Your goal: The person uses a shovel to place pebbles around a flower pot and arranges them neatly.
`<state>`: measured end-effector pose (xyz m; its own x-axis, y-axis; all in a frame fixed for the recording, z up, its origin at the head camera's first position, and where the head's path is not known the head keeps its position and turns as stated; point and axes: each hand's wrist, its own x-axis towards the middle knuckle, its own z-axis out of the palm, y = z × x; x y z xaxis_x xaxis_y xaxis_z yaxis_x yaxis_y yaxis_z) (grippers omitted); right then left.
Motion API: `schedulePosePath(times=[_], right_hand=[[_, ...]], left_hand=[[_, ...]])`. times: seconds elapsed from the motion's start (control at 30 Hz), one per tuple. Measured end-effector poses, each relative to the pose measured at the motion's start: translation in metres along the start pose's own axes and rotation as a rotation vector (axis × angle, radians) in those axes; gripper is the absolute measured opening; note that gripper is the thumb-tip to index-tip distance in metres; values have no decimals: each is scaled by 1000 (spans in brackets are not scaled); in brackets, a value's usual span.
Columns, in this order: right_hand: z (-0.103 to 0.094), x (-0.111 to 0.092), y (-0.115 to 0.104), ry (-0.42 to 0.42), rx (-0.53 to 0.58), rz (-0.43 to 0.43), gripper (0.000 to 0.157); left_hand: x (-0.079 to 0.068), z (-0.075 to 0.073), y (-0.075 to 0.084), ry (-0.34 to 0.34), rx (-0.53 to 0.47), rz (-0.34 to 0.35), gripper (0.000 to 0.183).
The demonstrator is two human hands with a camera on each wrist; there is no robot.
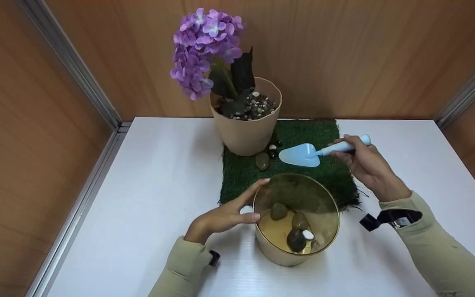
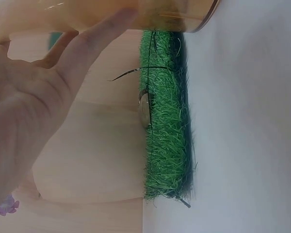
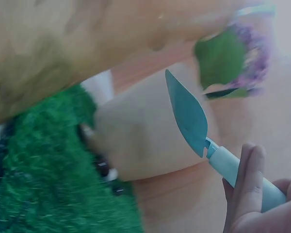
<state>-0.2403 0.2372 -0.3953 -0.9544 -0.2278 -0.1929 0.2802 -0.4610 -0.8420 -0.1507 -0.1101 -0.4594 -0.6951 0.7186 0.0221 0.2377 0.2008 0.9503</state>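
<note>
My right hand (image 1: pixel 367 165) grips the pale handle of a light blue garden trowel (image 1: pixel 301 156), its blade pointing left over the grass mat (image 1: pixel 237 177). In the right wrist view the trowel blade (image 3: pixel 188 114) shows in front of the flowerpot. With fingers and thumb spread along the rim, my left hand (image 1: pixel 229 212) holds the left side of an amber see-through bowl (image 1: pixel 276 258). Inside the bowl lie several stones, among them a dark stone (image 1: pixel 296 240) and a small white stone (image 1: pixel 308 234). The bowl stands at the mat's front edge.
Behind the mat's left part stands a beige flowerpot (image 1: pixel 241 136) with purple flowers (image 1: pixel 206 45) and pebbles on its soil. A brown stone (image 1: pixel 262 161) and smaller pebbles lie on the mat by the pot. Wooden panels (image 1: pixel 344 57) enclose the white table (image 1: pixel 159 173).
</note>
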Motion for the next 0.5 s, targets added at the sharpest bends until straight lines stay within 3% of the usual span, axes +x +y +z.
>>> schedulePosePath(times=[0.3, 0.4, 0.5], right_hand=[[8, -50, -28, -231, 25, -54, 29], [12, -63, -28, -330, -54, -75, 30], [18, -73, -26, -370, -187, -108, 28]], left_hand=[[0, 0, -3, 3, 3, -14, 78], [0, 0, -2, 4, 3, -21, 78], [0, 0, -1, 6, 11, -29, 80]])
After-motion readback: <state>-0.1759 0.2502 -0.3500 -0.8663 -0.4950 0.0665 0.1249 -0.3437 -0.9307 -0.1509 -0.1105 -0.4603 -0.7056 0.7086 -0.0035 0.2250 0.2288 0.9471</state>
